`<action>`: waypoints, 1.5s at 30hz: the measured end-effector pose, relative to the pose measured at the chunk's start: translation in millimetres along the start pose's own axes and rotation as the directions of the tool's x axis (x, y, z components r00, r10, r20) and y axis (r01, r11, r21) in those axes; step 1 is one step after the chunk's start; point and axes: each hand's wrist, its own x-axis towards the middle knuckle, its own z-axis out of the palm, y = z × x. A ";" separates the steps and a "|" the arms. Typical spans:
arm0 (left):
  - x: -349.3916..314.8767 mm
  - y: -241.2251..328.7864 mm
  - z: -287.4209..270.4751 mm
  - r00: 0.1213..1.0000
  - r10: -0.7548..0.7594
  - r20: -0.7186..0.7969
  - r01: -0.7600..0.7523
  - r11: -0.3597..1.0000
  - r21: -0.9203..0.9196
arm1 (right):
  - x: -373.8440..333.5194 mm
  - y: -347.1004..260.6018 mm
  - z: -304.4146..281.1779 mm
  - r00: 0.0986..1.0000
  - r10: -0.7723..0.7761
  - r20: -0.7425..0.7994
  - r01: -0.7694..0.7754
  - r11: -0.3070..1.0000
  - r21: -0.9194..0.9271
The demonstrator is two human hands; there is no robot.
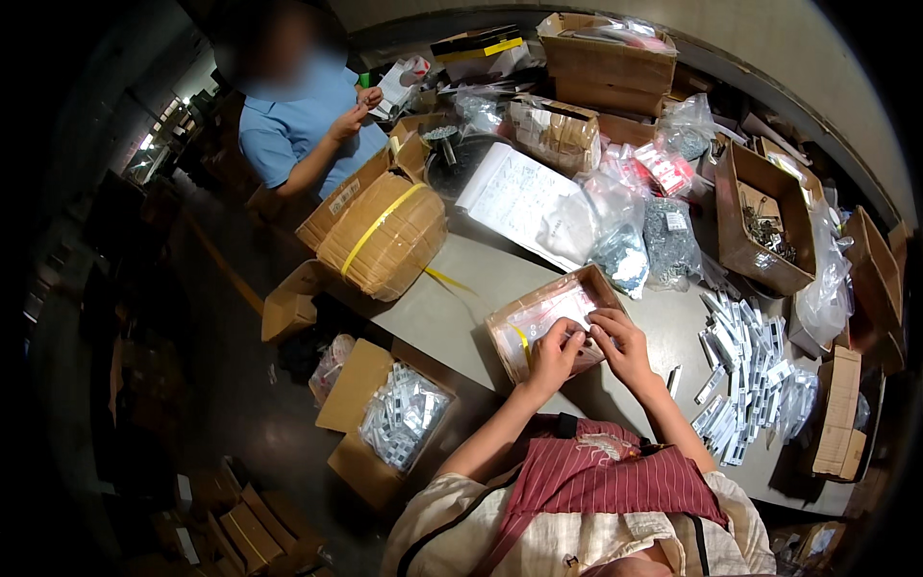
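Observation:
Both my hands meet over a small open cardboard box (493, 337) at the table's front edge. Clear plastic packaging and a pinkish-white printed piece (567, 306) lie inside it, with a yellow strip (521, 338) along its left part. My left hand (554, 351) is closed in a pinch at the box's near side. Close beside it, my right hand (623, 344) also has thumb and fingers pinched together. Whatever lies between the fingertips is too small to make out.
Many grey-white metal strips (745, 356) are heaped on the table (423, 317) at right. Behind stand a clipboard with paper (519, 197), bags of small hardware (670, 240) and a yellow-strapped carton (385, 231). Bagged parts fill a floor carton (351, 394). A blue-shirted person (298, 125) works far left.

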 end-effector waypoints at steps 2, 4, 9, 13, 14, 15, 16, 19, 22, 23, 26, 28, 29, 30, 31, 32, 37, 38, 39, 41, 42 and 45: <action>3.6 -20.0 -2.2 0.991 -0.094 0.093 0.103 0.990 -0.100 | 0.0 -8.9 -7.0 0.992 -0.097 0.081 0.103 0.992 -0.068; -2.9 -28.6 -7.3 0.981 -0.004 0.195 0.007 1.000 -0.015 | 6.3 -37.3 -22.1 0.935 -0.263 0.237 0.312 0.929 -0.200; -10.5 -11.6 -15.6 0.934 0.128 0.334 -0.184 0.973 0.139 | -2.5 -47.9 -34.2 0.892 -0.125 0.433 0.252 0.935 -0.249; -14.6 2.3 -27.4 0.964 0.084 0.253 -0.098 0.994 0.044 | -19.3 -31.3 -40.8 0.936 0.009 0.352 0.052 0.985 -0.162; -16.2 -4.3 -27.1 0.977 0.081 0.197 -0.078 0.997 -0.023 | -24.5 -31.0 -40.8 0.920 0.120 0.373 -0.101 0.992 -0.072; -11.5 -22.0 -27.4 0.973 0.042 0.229 -0.019 0.994 -0.104 | -30.4 -30.8 -40.5 0.886 0.221 0.408 -0.249 0.968 0.016; -13.0 -39.0 -25.4 0.980 0.055 0.193 -0.035 0.994 -0.104 | -36.1 -30.8 -39.8 0.836 0.313 0.451 -0.394 0.914 0.095; -13.6 -29.8 -20.6 0.987 0.076 0.140 -0.060 0.992 -0.114 | -51.0 -23.9 -37.2 0.846 0.325 0.423 -0.437 0.878 0.198; -14.5 -30.4 -12.9 0.988 0.026 0.150 0.000 0.985 -0.172 | -62.6 -15.8 -33.8 0.834 0.348 0.429 -0.483 0.837 0.259; -15.7 -30.3 -9.9 0.989 0.029 0.143 0.001 0.979 -0.203 | -66.8 -14.7 -32.0 0.829 0.351 0.436 -0.494 0.824 0.276; -15.3 -22.3 -9.1 0.962 0.127 0.243 -0.082 0.979 -0.184 | -69.4 -13.0 -31.2 0.815 0.368 0.447 -0.532 0.780 0.330; -17.4 -18.5 -8.2 0.972 0.096 0.214 -0.081 0.994 -0.077 | -73.1 -7.3 -30.1 0.807 0.398 0.436 -0.563 0.739 0.369; -18.7 -20.9 -7.0 0.977 0.121 0.174 -0.117 0.993 -0.034 | -73.5 -6.2 -29.9 0.805 0.406 0.432 -0.571 0.728 0.379; -19.5 -22.2 -6.6 0.980 0.148 0.134 -0.151 0.989 0.011 | -73.7 -5.3 -29.7 0.803 0.414 0.429 -0.578 0.717 0.390; -19.8 -22.6 -7.2 0.979 0.168 0.111 -0.174 0.984 0.041 | -73.8 -4.3 -29.0 0.800 0.423 0.425 -0.585 0.705 0.400; -20.7 -21.3 -7.7 0.978 0.188 0.090 -0.195 0.978 0.070 | -75.0 -2.5 -27.3 0.809 0.410 0.422 -0.570 0.722 0.392; -20.8 -10.0 -12.8 0.995 -0.019 0.095 0.013 0.998 0.066 | -75.2 -6.6 -19.8 0.812 0.402 0.424 -0.572 0.693 0.439; -19.2 -14.3 -11.6 0.996 0.003 0.088 -0.002 1.000 -0.008 | -75.8 -4.4 -18.1 0.818 0.419 0.394 -0.572 0.661 0.486; -18.5 -17.2 -10.3 0.996 0.024 0.081 -0.018 0.997 -0.081 | -77.3 0.0 -15.7 0.823 0.436 0.363 -0.568 0.628 0.533; -20.1 -18.3 -8.3 0.989 0.109 0.102 -0.090 0.980 -0.179 | -76.8 3.7 -17.0 0.830 0.467 0.305 -0.551 0.603 0.577; -21.2 -18.0 -8.3 0.982 0.152 0.109 -0.124 0.966 -0.229 | -76.3 5.1 -18.9 0.831 0.469 0.301 -0.550 0.603 0.578; -26.8 -16.4 -10.4 0.977 0.201 0.077 -0.195 0.978 -0.078 | -76.5 7.4 -22.7 0.829 0.474 0.296 -0.551 0.609 0.570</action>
